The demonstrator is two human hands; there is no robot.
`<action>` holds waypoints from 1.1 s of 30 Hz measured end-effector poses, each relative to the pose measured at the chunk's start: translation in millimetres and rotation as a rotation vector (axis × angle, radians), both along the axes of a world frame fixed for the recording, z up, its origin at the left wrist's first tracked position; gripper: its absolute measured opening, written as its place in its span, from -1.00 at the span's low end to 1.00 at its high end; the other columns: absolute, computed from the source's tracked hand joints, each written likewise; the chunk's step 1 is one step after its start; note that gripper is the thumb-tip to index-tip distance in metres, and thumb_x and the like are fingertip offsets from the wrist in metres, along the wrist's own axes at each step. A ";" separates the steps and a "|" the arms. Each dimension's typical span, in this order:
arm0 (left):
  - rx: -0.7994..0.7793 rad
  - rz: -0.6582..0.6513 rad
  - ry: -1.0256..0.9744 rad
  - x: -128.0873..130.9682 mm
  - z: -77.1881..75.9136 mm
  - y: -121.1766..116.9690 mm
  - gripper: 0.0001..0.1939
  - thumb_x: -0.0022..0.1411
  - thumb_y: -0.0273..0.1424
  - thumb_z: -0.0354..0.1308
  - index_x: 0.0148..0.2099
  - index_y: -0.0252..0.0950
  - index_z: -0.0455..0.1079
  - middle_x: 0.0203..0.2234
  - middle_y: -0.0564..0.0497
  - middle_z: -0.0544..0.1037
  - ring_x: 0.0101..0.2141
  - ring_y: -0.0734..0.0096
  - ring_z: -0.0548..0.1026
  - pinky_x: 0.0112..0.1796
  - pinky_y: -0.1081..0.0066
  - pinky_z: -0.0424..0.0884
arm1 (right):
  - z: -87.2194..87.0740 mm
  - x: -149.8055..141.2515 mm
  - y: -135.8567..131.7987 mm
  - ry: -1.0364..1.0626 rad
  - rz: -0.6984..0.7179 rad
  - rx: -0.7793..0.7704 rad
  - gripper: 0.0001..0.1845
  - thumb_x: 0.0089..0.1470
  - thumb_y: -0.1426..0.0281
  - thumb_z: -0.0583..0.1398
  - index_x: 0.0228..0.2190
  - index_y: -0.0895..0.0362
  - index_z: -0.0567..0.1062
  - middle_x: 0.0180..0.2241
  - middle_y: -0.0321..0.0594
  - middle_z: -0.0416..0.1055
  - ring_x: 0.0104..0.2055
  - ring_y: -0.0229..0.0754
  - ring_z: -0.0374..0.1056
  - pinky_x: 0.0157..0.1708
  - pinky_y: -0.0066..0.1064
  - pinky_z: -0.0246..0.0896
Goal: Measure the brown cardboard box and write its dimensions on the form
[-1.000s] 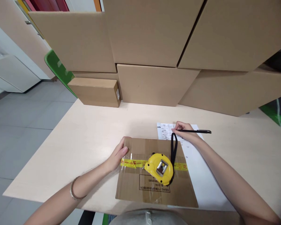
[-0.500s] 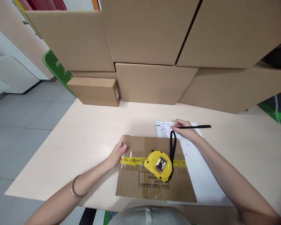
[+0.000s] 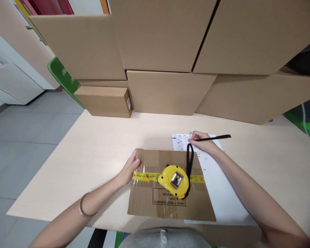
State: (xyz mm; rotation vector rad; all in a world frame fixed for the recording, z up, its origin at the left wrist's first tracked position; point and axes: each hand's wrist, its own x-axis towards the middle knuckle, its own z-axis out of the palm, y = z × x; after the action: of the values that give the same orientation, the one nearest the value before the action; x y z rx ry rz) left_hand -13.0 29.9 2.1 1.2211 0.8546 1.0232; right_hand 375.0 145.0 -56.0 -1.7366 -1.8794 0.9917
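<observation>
Pen [image 3: 218,137] in right hand [image 3: 205,144]

Smiley sign [image 3: 196,178] on yellow tape [image 3: 152,177]

Shot from the wearer's head, above the near edge of a pale table [image 3: 111,134], facing forward and down. Set close enough to catch both the left hand [image 3: 128,169] and the right hand [image 3: 204,142] near the center, plus grey clothing [image 3: 144,239] at the bottom edge. Reaching across to stacked cardboard boxes [image 3: 161,38] beyond, and to tiled floor [image 3: 31,127] at frame left.
</observation>
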 end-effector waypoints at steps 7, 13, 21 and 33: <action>0.007 0.003 0.017 0.6 2.7 0.7 -0.42 0.29 0.13 0.17 0.04 -0.27 0.44 -0.01 -0.13 0.56 0.01 0.00 0.48 0.03 0.21 0.34 | 30.3 2.5 -8.7 -0.138 -0.009 -0.120 -0.67 0.34 0.16 0.21 -0.06 0.16 0.53 -0.13 -0.18 0.53 -0.22 -0.17 0.50 -0.23 -0.26 0.49; -0.001 0.020 0.032 -1.5 0.1 -2.3 -0.41 0.29 0.10 0.18 0.14 -0.25 0.41 0.02 -0.13 0.55 0.01 0.02 0.47 0.02 0.20 0.36 | 53.1 -14.0 -16.5 -0.405 -0.039 -0.120 -0.59 0.32 0.07 0.20 -0.39 0.14 0.53 -0.43 -0.28 0.50 -0.44 -0.26 0.40 -0.38 -0.36 0.38; 0.341 0.073 0.166 -12.4 -2.7 0.4 -0.73 0.42 -0.14 0.16 0.06 -0.02 0.58 0.27 -0.06 0.41 0.31 0.03 0.28 0.27 0.05 0.17 | 136.6 -47.1 -74.0 -0.351 -0.021 0.238 -0.43 0.35 -0.05 -0.07 -0.15 0.06 0.54 -0.13 -0.05 0.60 -0.11 0.05 0.49 -0.09 -0.12 0.34; 0.289 0.046 0.226 -11.3 8.2 -5.5 -0.69 0.49 -0.16 0.05 0.01 -0.05 0.61 0.27 -0.08 0.41 0.33 0.06 0.27 0.30 -0.01 0.16 | 157.0 -120.1 -149.9 -0.180 0.588 0.367 -0.15 0.10 -0.05 0.33 0.18 0.30 0.38 0.24 0.20 0.39 0.34 0.29 0.22 0.26 0.22 0.21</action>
State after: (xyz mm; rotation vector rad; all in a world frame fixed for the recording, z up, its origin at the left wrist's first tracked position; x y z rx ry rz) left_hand -24.2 24.4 10.3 1.5913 0.9344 1.0861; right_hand 255.0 -4.8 101.0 -1.1114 -2.5738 0.6175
